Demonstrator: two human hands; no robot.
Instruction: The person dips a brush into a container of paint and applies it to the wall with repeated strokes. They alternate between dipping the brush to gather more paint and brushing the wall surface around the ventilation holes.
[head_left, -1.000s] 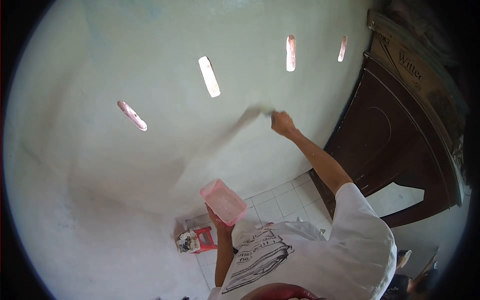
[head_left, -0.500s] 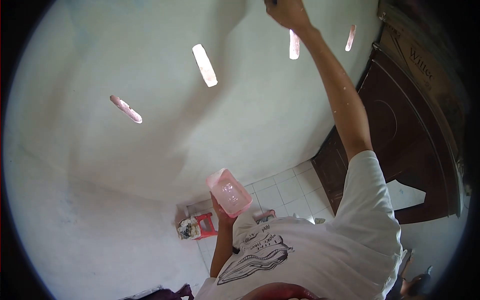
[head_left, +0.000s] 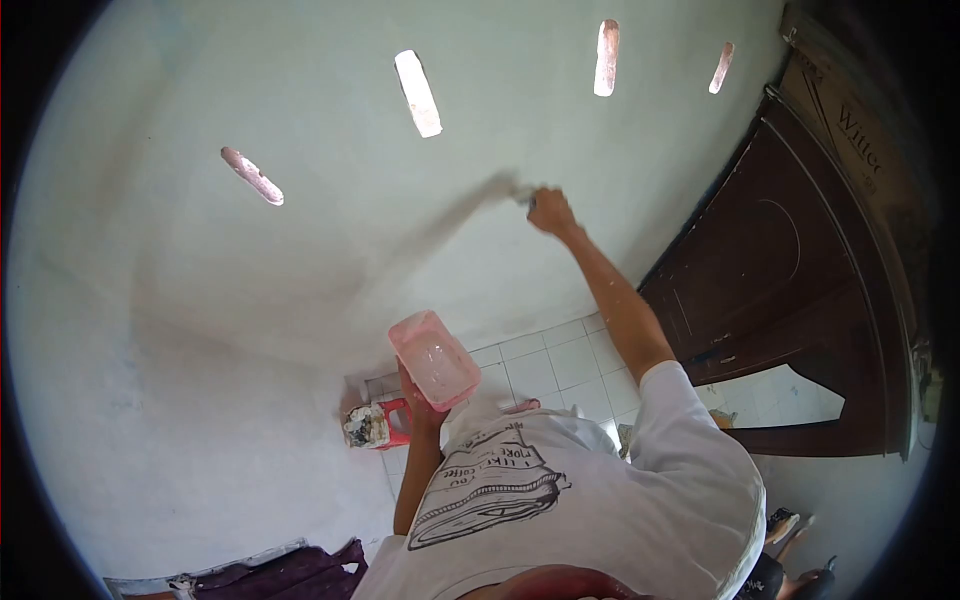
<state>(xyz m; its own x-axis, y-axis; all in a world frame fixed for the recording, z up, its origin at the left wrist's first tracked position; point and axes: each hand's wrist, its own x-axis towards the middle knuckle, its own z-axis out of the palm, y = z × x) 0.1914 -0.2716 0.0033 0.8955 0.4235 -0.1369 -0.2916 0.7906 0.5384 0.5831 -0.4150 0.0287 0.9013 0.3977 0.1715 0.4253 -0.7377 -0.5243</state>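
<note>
My left hand [head_left: 424,402] is closed on a pink plastic tub [head_left: 436,362] from below and the side. Pale, glossy liquid lies in the tub. My right hand [head_left: 553,212] is closed round a paintbrush [head_left: 524,195], with the arm stretched forward to the pale wall [head_left: 330,240]. The brush head is blurred and appears to meet the wall, below the bright slots. Its shadow falls on the wall to the left. My fingers hide most of the handle.
Several slots, one a bright slot [head_left: 417,94], cut the wall. At right stand a dark brown door [head_left: 760,240] and cardboard [head_left: 850,130]. A red stool [head_left: 398,422] with clutter stands on the tiled floor [head_left: 545,372]. Purple cloth [head_left: 285,575] lies lower left; another person [head_left: 790,575] is lower right.
My right hand has come down from the top edge to mid-wall with the brush. The tub in my left hand sits slightly further left and higher in view.
</note>
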